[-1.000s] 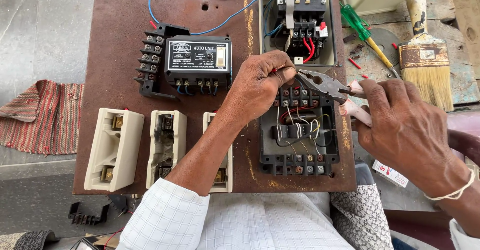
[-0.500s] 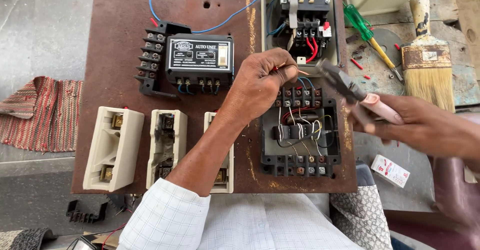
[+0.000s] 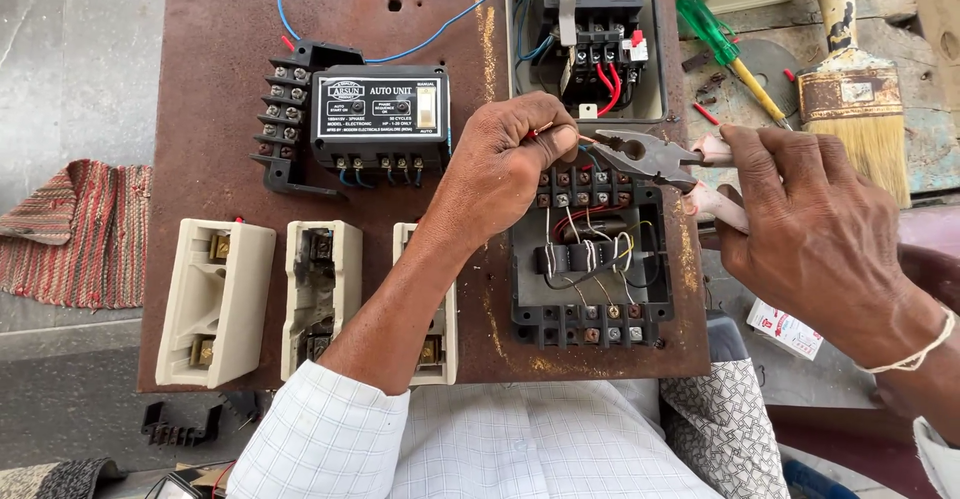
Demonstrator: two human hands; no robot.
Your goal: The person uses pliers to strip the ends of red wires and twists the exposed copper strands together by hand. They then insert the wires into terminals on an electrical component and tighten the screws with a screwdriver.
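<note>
My left hand [image 3: 505, 164] pinches a thin red wire [image 3: 545, 129] just above the black terminal block [image 3: 590, 259] on the rusty brown panel [image 3: 230, 119]. My right hand [image 3: 810, 229] grips the pink handles of steel pliers [image 3: 640, 151]. The plier jaws point left and meet the wire end at my left fingertips. Thin wires cross the middle of the terminal block below.
A black control unit [image 3: 378, 109] with blue wires sits at the left of my hands. Three cream fuse holders [image 3: 215, 299] line the panel's lower left. A contactor box [image 3: 590, 29], green screwdriver [image 3: 725, 49] and paintbrush [image 3: 850, 89] lie above right. A striped cloth [image 3: 70, 239] lies far left.
My right hand has swung the pliers back left and level, bringing the jaws onto the wire at my left fingertips. My left hand has stayed on the wire.
</note>
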